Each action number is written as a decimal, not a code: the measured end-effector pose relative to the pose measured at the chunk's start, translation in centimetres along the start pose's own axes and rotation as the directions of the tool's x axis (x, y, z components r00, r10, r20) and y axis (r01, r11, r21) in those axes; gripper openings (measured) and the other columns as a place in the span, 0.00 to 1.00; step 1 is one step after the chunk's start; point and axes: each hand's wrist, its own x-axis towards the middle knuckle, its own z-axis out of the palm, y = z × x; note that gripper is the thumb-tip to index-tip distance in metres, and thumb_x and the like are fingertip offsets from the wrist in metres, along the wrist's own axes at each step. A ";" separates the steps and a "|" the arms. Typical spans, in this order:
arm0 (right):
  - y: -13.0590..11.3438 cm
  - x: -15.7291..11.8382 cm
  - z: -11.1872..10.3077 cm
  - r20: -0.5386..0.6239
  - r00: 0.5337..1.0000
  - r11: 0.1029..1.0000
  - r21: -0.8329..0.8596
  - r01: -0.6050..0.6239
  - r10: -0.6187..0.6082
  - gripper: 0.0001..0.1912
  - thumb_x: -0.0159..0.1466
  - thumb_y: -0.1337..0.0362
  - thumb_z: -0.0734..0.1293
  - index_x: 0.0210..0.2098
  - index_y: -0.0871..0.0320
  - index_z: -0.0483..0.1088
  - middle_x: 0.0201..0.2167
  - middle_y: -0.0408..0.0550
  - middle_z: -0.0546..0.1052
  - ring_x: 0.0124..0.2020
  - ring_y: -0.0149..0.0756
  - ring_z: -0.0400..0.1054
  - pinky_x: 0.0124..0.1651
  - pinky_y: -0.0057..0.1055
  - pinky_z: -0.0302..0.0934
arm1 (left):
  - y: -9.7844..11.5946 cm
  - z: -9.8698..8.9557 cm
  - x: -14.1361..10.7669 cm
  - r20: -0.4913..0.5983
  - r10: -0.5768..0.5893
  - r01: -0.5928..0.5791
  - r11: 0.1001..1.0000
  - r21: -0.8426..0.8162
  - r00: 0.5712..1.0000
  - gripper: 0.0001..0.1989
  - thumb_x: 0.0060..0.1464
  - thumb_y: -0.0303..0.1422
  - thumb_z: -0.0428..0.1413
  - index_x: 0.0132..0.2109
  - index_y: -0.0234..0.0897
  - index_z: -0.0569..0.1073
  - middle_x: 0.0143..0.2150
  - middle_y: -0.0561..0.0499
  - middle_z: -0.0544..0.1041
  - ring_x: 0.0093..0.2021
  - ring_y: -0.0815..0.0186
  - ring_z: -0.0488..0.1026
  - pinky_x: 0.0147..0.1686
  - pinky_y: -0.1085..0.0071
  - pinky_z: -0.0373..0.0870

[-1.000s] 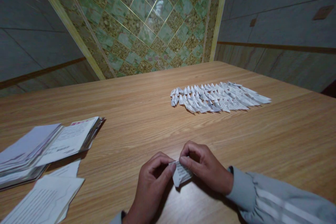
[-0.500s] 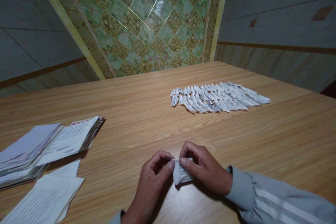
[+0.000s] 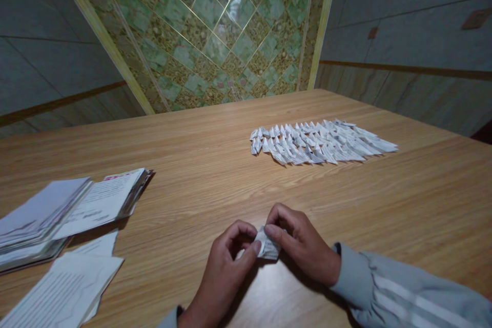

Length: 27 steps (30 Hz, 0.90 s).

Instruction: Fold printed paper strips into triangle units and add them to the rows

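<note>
A small folded piece of printed paper [image 3: 270, 250] is held just above the table between both hands. My left hand [image 3: 230, 253] pinches its left side between thumb and fingers. On the upper right edge, my right hand [image 3: 298, 238] closes its thumb and forefinger on the same paper. Part of the paper is hidden behind the fingers. Farther off to the right, rows of folded paper pieces [image 3: 319, 143] with pointed tips stand close together.
At the left lies a stack of papers and booklets [image 3: 103, 205]. Nearer to me, loose printed sheets [image 3: 65, 287] overlap on the wooden table [image 3: 184, 164]. A tiled wall [image 3: 230, 25] rises behind the table's far edge.
The paper has turned and tilted in my fingers, and its flap now sits differently. My left thumb has moved a little to the right over it. The rows of folded pieces are unchanged.
</note>
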 end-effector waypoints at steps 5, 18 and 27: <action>-0.2 0.0 0.0 0.040 0.999 0.998 -0.066 0.022 -0.019 0.12 0.67 0.57 0.63 0.31 0.57 0.67 0.26 0.41 0.69 0.30 0.32 0.62 0.33 0.29 0.54 | 0.0 -0.1 -0.1 -0.017 -0.021 0.021 1.000 0.023 1.000 0.09 0.52 0.36 0.62 0.31 0.34 0.75 0.29 0.51 0.77 0.31 0.65 0.73 0.32 0.72 0.70; -0.4 0.0 -0.1 0.047 0.998 0.996 -0.076 0.054 -0.051 0.14 0.66 0.59 0.62 0.26 0.57 0.65 0.24 0.42 0.67 0.29 0.33 0.61 0.33 0.30 0.51 | -0.1 -0.2 0.0 0.039 -0.049 0.049 0.999 0.002 0.998 0.09 0.54 0.36 0.62 0.33 0.34 0.76 0.30 0.49 0.77 0.31 0.64 0.73 0.33 0.70 0.69; -0.5 0.4 -0.6 0.026 0.997 0.980 -0.181 0.080 -0.077 0.12 0.65 0.64 0.62 0.26 0.58 0.68 0.24 0.43 0.68 0.29 0.34 0.63 0.33 0.30 0.52 | 0.0 -0.4 0.2 0.040 -0.044 0.045 0.999 -0.029 0.998 0.08 0.52 0.35 0.62 0.33 0.34 0.75 0.29 0.51 0.76 0.30 0.65 0.72 0.32 0.71 0.69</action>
